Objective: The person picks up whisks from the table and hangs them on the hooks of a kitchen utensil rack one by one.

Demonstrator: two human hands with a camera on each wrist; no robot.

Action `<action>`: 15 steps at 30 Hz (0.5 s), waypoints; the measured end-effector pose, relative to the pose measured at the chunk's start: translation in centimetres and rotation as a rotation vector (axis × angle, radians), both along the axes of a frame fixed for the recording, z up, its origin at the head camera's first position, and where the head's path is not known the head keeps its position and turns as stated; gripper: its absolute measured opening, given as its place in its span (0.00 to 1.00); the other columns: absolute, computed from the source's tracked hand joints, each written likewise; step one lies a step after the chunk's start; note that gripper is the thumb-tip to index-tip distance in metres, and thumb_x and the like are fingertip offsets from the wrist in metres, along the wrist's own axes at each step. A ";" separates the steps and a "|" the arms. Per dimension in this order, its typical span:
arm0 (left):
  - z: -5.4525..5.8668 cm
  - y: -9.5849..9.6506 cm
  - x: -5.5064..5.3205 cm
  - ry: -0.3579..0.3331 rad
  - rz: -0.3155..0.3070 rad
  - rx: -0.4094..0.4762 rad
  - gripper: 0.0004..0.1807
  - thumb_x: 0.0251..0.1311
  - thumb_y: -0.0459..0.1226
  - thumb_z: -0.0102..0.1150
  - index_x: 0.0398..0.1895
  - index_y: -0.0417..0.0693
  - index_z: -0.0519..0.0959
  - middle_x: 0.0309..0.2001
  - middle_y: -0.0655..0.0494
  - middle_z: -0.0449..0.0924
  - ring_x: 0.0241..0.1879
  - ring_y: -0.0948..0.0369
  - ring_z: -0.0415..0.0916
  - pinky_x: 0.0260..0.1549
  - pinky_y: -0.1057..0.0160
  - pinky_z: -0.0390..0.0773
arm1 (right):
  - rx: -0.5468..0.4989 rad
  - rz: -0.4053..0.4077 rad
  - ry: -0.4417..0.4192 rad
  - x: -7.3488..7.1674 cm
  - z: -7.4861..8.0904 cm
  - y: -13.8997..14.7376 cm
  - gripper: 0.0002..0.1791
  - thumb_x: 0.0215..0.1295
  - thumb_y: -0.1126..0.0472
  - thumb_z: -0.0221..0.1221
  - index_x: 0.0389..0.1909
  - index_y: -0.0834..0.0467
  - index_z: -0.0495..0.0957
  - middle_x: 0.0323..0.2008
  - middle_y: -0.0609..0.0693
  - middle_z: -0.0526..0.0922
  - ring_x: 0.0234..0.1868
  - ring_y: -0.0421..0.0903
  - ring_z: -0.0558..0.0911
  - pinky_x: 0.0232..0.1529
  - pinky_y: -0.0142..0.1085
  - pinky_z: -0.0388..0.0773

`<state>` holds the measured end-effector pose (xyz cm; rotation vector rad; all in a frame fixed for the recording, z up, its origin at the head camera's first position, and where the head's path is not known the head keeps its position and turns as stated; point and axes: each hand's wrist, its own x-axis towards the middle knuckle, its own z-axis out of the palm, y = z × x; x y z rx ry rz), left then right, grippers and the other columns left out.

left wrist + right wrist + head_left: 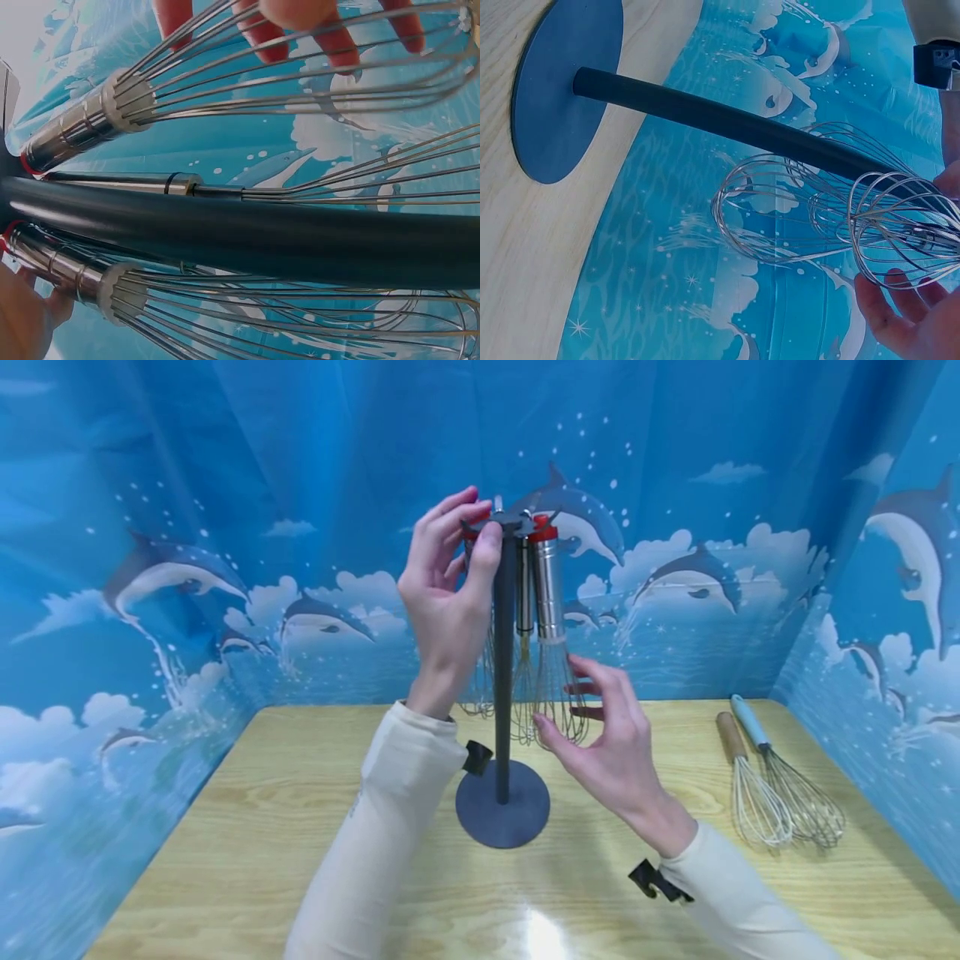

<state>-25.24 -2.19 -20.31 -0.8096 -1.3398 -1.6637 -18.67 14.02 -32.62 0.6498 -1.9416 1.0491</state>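
Note:
A dark metal whisk stand rises from a round base, with several whisks hanging from its top. My left hand grips the top of the stand, thumb in front, fingers behind, beside the red-topped handle of the left whisk. In the left wrist view that handle partly hides the hand. My right hand holds the wires of the right whisk between thumb and fingers. This whisk has a steel handle with a red top and hangs wires down. Another steel whisk hangs behind the post.
Two whisks lie on the right of the wooden table: one with a brown handle, one with a light blue handle. A blue dolphin-print curtain surrounds the table's back and sides.

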 end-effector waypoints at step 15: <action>0.2 -0.3 -0.3 0.002 -0.163 0.043 0.12 0.66 0.24 0.58 0.49 0.22 0.79 0.58 0.36 0.77 0.58 0.53 0.80 0.59 0.51 0.83 | -0.011 0.001 -0.043 -0.2 -0.6 -0.4 0.43 0.52 0.65 0.75 0.70 0.60 0.69 0.57 0.60 0.77 0.48 0.52 0.86 0.36 0.44 0.90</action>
